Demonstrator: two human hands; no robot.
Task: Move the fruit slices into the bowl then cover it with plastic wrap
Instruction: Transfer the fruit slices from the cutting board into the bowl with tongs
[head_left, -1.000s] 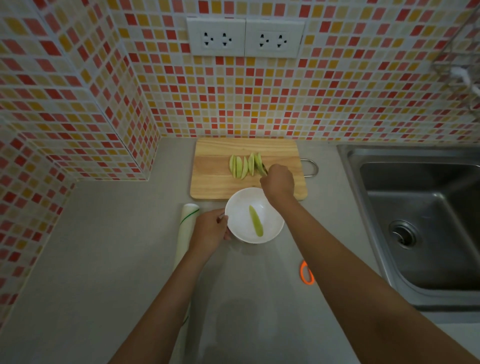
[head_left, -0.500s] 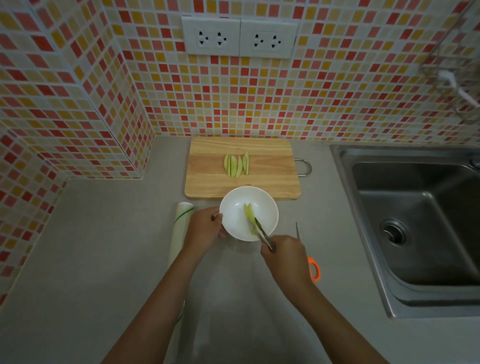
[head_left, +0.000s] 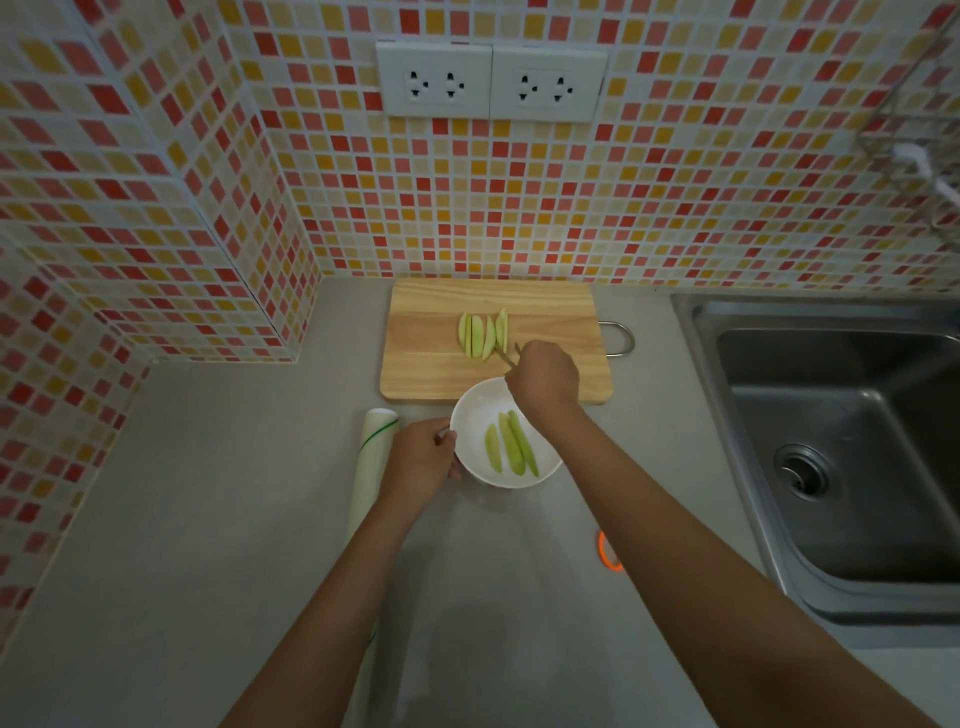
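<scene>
Slices partly in the bowl, tongs at the cutting board.

Left hand (head_left: 422, 457) grips the rim of the white bowl (head_left: 470, 415), which holds three green slices (head_left: 511, 450). Right hand (head_left: 543, 376) grasps thin tongs (head_left: 506, 355), whose tips touch the slices on the board (head_left: 483, 335). Plastic wrap roll (head_left: 372, 457) lies just left of the bowl.

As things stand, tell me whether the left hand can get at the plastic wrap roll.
Probably yes. The left hand grips the bowl rim, and the plastic wrap roll lies right beside it on the counter, nothing between them; it must release the bowl first.
</scene>
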